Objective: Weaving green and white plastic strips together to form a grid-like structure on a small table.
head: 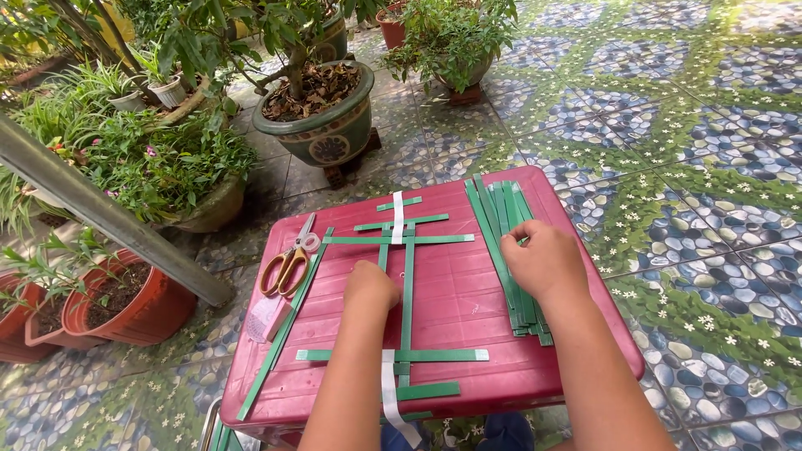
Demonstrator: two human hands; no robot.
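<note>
Fingers of right hand (545,260) curled on green strips (505,242); left hand (370,286) fisted on lattice (407,280): lift one strip, keep pressing.

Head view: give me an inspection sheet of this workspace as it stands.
Surface: red plastic lid used as a table.
Job's things: green strips laid crosswise with a white strip; stack of green strips on the right.
Clutter: scissors, pink eraser-like block.
Grippers: left hand presses the crossed strips; right hand rests on the stack.
Cables: nothing seen.
Surroundings: potted plants, patterned floor tiles.
</note>
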